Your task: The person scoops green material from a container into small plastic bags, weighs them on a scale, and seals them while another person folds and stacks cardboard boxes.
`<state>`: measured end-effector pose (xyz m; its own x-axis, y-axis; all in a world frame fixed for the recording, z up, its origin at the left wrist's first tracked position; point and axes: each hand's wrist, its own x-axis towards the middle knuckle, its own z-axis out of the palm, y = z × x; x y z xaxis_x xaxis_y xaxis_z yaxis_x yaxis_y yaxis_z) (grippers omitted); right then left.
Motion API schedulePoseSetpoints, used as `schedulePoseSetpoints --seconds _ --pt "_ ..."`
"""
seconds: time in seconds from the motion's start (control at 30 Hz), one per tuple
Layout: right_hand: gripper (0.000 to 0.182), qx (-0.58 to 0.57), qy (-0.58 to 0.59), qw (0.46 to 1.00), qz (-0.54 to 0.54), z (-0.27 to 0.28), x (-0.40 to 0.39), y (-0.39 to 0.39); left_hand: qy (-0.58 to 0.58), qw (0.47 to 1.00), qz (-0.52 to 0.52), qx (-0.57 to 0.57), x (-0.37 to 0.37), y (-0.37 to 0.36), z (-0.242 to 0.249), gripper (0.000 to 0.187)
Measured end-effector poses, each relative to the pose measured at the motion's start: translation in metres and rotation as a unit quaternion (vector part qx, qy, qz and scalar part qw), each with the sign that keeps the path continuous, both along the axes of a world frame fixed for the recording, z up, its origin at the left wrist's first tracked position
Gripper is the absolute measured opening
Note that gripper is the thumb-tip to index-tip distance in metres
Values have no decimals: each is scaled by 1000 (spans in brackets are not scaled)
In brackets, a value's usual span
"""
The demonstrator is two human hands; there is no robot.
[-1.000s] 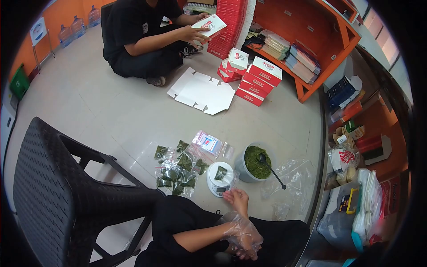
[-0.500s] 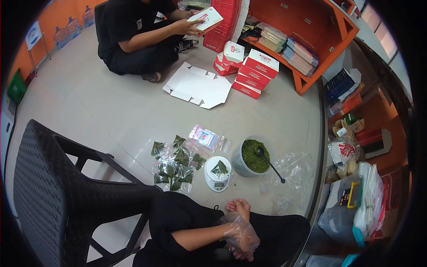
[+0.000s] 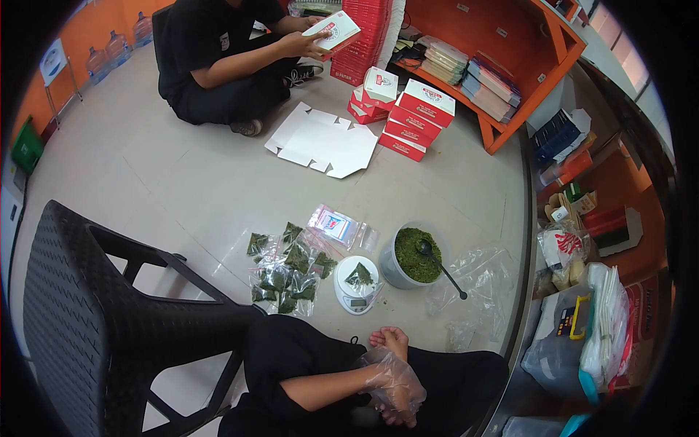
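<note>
My left hand point(image 3: 399, 397) wears a clear, loose plastic glove and rests over my lap, its fingers hanging down, loosely spread. Crossed beneath it at the wrist, my right hand point(image 3: 390, 339) is bare, with relaxed, slightly curled fingers and nothing visible in them. Ahead of my hands sits a white kitchen scale point(image 3: 356, 304) bearing a small bag of green flakes point(image 3: 360, 275). Right of it stands a tub point(image 3: 394, 271) of green flakes with a black spoon point(image 3: 453, 282) in it. Several filled bags point(image 3: 297, 258) lie left of the scale.
A packet of plastic bags point(image 3: 333, 224) and a crumpled clear bag point(image 3: 477, 284) lie on the floor. Across from me, a seated person point(image 3: 218, 65) holds a white-and-red box point(image 3: 339, 32). Nearby are a flat carton point(image 3: 320, 140), stacked boxes point(image 3: 415, 122) and a black stool point(image 3: 73, 291).
</note>
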<state>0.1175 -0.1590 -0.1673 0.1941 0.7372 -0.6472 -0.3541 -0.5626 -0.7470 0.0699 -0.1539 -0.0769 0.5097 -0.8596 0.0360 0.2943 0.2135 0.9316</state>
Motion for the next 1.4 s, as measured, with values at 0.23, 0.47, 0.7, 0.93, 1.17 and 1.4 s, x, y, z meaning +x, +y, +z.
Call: schedulePoseSetpoints --seconds 0.23,0.47,0.7,0.93,1.17,1.4 --pt "12 0 4 1000 10 -3 1 -1 48 995 1 91 -6 7 25 45" --pt "12 -19 6 1000 20 -5 -3 4 88 996 -34 0 0 4 9 46" --pt "14 -48 4 998 50 -7 -8 5 36 999 2 37 -1 -5 9 43" --pt "16 -31 72 997 -12 4 -14 25 18 996 44 79 -23 7 52 46" --pt "24 34 -221 963 152 -37 -21 85 65 874 469 113 -114 68 120 41" --pt "13 326 -492 789 169 123 -20 80 84 331 938 62 -170 131 68 43"
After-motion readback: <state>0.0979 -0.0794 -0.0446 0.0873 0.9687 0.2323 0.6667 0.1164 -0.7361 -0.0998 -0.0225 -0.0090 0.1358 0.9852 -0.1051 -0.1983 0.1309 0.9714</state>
